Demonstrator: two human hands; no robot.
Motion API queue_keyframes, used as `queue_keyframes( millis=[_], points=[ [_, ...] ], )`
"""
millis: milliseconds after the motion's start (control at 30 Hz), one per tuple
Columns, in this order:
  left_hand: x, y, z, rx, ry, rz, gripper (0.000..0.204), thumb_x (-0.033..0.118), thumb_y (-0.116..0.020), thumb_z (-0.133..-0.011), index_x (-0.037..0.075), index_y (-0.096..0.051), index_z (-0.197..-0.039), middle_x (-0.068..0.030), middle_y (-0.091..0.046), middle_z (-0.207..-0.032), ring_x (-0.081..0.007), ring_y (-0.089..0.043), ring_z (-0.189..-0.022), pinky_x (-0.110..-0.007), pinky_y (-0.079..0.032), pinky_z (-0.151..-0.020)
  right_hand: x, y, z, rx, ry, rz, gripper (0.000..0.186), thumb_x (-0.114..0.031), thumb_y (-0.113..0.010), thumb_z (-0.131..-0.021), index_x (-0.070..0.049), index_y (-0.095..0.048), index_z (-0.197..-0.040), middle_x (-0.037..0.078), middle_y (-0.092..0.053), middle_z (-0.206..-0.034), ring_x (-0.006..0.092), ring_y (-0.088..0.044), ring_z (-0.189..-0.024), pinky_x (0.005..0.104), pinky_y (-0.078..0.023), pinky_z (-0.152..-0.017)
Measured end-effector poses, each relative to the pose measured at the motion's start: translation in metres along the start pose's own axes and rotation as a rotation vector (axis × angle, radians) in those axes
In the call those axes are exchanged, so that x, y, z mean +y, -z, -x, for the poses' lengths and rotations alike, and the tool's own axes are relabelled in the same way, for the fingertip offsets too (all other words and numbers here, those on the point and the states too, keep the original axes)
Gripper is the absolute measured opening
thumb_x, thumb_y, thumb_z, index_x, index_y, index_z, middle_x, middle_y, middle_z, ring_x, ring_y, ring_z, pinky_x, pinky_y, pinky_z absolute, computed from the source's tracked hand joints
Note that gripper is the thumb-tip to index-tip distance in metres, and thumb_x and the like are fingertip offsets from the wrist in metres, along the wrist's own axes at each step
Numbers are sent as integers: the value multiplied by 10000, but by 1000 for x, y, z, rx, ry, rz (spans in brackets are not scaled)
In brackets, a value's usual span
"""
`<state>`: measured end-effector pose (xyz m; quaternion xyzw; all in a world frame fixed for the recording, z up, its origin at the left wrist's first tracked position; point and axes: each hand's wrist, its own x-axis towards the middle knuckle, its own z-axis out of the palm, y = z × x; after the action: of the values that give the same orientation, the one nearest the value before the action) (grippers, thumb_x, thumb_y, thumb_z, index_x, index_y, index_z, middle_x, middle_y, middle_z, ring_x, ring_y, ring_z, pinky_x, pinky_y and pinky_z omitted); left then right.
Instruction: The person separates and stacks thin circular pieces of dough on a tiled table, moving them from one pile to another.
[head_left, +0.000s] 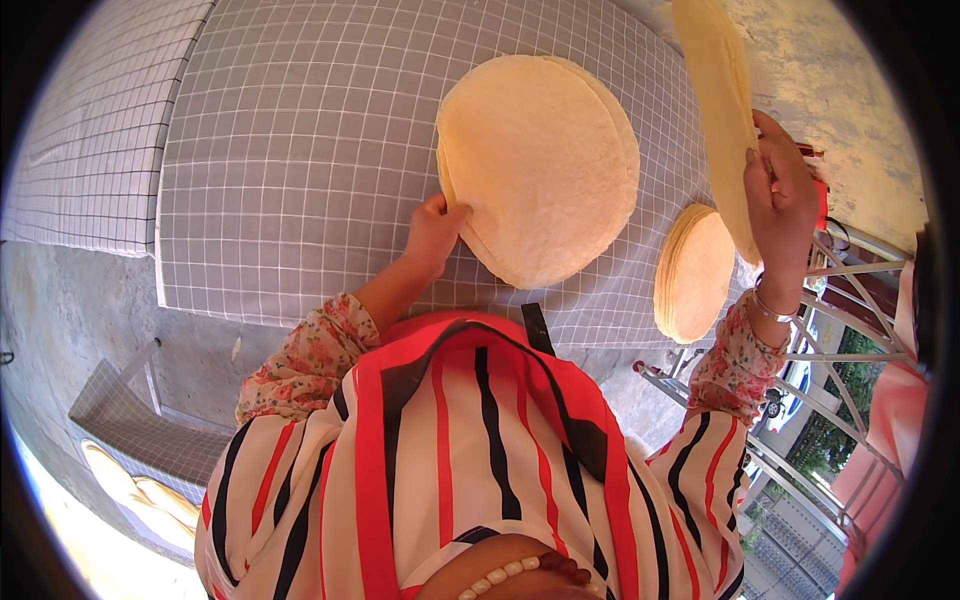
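A pile of large, thin, pale-yellow round flatbreads (540, 165) lies on the checked cloth in front of me. My left hand (435, 235) is closed on the pile's near left edge, thumb on top. At the right, my right hand (785, 195) grips a thin raised flatbread (725, 110), seen almost edge-on; whether it is one sheet or several I cannot tell. Its far end runs out of the top of the view. Below it, a second, neat stack of flatbreads (693, 275) sits at the right end of the cloth.
A grey checked cloth (300, 180) covers the table, with a lighter checked surface (90, 130) at the far left. Metal railing (850, 355) stands at the right beside a worn yellowish wall (840, 90). More yellow rounds (145, 495) lie low at the left, beside a grey checked surface (150, 425).
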<state>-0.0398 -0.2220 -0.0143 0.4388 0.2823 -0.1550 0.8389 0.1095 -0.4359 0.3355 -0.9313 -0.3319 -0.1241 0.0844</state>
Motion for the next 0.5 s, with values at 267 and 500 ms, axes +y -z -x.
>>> queue_keyframes(
  millis=[267,500],
  points=[
    [7,1,6,322,-552,-451,321,104,-668,-883,-10,-580,-1169,-97,-643,-1052,-169,-622,-841,-301,-536,-730,-90,-240,108,-176,89,-230,158,-49,-603,-773,-36,-571,-927,74,-619,-994,275,-624,-915,372,-558,-707],
    [17,26,12,410,-623,-819,272,128,-724,-839,17,-626,-1067,-109,-625,-1028,-194,-634,-801,-318,-525,-676,-57,-241,98,-170,-79,-433,71,-56,-573,-834,-46,-577,-904,134,-637,-907,331,-632,-841,406,-523,-694]
  ],
)
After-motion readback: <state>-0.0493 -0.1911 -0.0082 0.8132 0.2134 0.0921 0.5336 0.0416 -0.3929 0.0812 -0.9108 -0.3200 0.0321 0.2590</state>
